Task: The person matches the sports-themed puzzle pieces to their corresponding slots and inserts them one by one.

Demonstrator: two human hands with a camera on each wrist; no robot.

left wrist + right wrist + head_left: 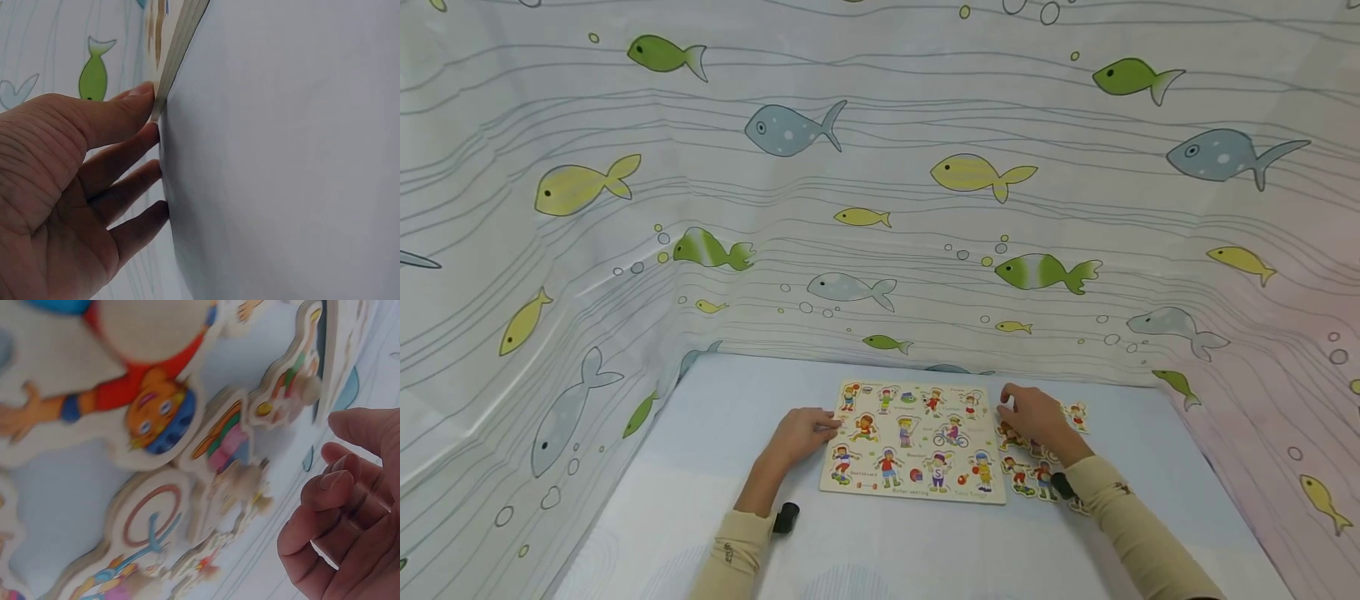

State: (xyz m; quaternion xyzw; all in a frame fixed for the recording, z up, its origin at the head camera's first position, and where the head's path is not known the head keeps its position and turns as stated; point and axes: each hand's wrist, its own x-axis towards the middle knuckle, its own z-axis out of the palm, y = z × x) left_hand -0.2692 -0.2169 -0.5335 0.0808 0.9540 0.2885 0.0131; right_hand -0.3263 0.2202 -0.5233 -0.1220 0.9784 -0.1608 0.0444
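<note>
White fabric point(880, 187), printed with green, yellow and blue-grey fish, filled most of my head view and walled in the workspace at the back and on 2 sides. Below it I had a pale tabletop point(880, 550). On that lay the picture board point(883, 447), flat, near the table's far edge, its face covered in small sports figures and lettering.

A person's 2 arms reached in, in a beige left sleeve point(735, 546) and a beige right sleeve point(1131, 521). The right forearm crossed over the loose wooden pieces point(1020, 475) grouped just beside the board's right edge, and it hid several from me. The left hand point(801, 435) touched the board's left edge, thumb and fingers relaxed and spread. The right hand point(1036, 414) hung above the pieces, fingers loosely curled, thumb apart, nothing visible in its grasp; whether it touched the board I couldn't tell.

From the right wrist I made out a piece with a blue headband point(153, 419), large and close, then a bicycle piece point(153, 515) near it. 2 black wrist units point(786, 518) showed too, 1 blocking more pieces. Smallest were the round knobs point(309, 389) on the pieces, some blurred.
</note>
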